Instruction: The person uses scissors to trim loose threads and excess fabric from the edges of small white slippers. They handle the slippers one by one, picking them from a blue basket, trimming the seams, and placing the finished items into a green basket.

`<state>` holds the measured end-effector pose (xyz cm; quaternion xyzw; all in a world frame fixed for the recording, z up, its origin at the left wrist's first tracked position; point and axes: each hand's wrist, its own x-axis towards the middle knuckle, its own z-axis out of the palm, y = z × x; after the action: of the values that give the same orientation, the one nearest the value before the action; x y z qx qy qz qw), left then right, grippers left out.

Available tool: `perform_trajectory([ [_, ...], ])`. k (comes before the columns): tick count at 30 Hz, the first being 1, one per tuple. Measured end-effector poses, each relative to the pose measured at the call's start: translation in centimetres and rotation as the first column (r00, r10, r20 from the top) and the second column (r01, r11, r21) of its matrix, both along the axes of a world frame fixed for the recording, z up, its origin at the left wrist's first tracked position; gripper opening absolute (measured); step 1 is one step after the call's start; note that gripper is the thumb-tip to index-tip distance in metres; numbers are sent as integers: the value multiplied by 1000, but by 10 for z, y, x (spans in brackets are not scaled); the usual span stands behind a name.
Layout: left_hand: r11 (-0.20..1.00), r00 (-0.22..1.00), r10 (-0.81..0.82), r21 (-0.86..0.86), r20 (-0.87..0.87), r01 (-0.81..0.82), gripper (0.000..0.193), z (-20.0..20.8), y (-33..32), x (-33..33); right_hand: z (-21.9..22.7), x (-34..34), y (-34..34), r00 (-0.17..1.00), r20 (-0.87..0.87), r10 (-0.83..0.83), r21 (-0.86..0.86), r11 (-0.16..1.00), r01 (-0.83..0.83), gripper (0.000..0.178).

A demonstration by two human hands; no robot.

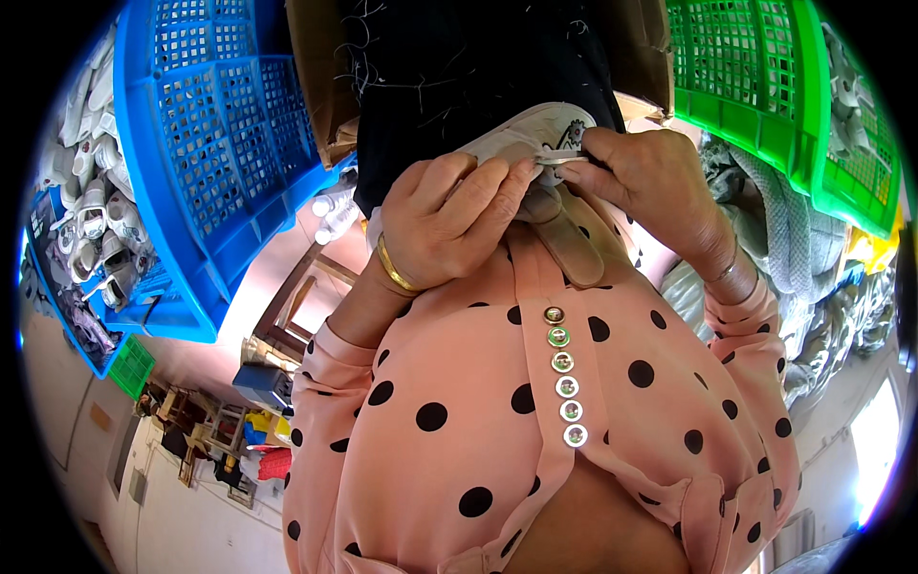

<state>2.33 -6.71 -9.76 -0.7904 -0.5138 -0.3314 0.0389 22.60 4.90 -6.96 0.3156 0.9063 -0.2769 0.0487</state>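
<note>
In my lap, over dark cloth, lies a white shoe with a dark flower-like pattern on its side. My left hand is closed round the near part of the shoe, its fingertips pinched at the opening. Between thumb and forefinger, my right hand grips a thin white strip, perhaps a lace or strap, which runs to my left fingertips. A beige rounded flap hangs from the shoe toward my polka-dot shirt. Fingers partly hide where the strip meets the shoe.
A blue plastic crate stands at the left, with piled white shoes beyond it. To the right is a green crate, above grey shoe pieces and fabric. Cardboard flanks my lap. A wooden stool stands lower left.
</note>
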Motion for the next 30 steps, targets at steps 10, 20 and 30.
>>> perform_trajectory([
  [10,999,1000,-23,-24,4,24,29,3,-2,-3,-28,10,6,847,-249,-470,-481,819,314,44],
  [20,998,994,-42,-40,98,46,25,2,0,-1,-53,23,11,848,-117,-518,-771,585,251,40],
  [30,862,911,130,-498,391,91,26,37,42,-5,-34,30,12,841,-212,-497,-739,645,194,34],
])
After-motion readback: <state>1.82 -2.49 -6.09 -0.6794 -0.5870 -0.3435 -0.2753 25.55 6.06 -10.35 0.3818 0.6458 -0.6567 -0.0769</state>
